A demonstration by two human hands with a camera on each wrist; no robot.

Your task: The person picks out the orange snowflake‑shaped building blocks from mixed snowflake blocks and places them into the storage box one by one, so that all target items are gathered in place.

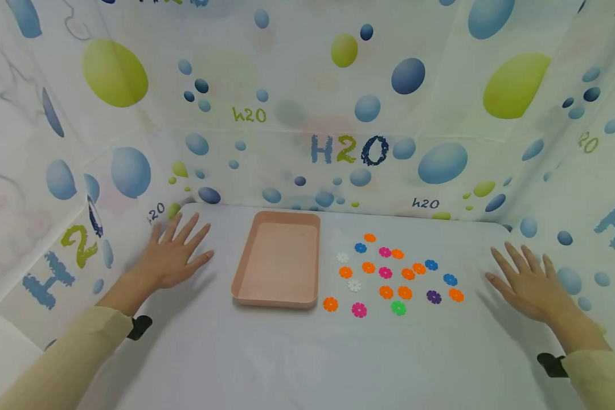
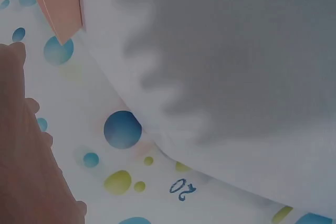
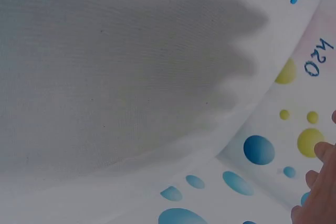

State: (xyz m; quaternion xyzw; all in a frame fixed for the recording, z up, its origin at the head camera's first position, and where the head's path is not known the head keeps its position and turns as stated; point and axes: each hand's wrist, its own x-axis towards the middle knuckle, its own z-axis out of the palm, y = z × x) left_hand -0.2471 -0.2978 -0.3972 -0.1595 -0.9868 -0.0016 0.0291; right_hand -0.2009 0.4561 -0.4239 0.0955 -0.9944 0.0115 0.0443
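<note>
Fingers spread, my left hand (image 1: 173, 256) hovers above the white table, left of a shallow pink tray (image 1: 275, 303). My right hand (image 1: 530, 287) is likewise spread out over the table's right side and holds nothing. Between the tray and that hand lie several flat flower-shaped discs: an orange disc (image 1: 330, 304), a pink disc (image 1: 359, 310), a green disc (image 1: 398, 308), a purple disc (image 1: 434, 296), a blue disc (image 1: 450, 279) and a white disc (image 1: 354, 286) among them. Nothing lies in the tray. Both wrist views show the hand's edge and its shadow on the cloth.
A white cloth (image 1: 307, 359) covers the table. Behind it and at both sides hangs a curtain (image 1: 297, 68) printed with blue and green drops and "H2O" lettering. Each wrist carries a dark strap piece near the sleeve (image 1: 77, 353).
</note>
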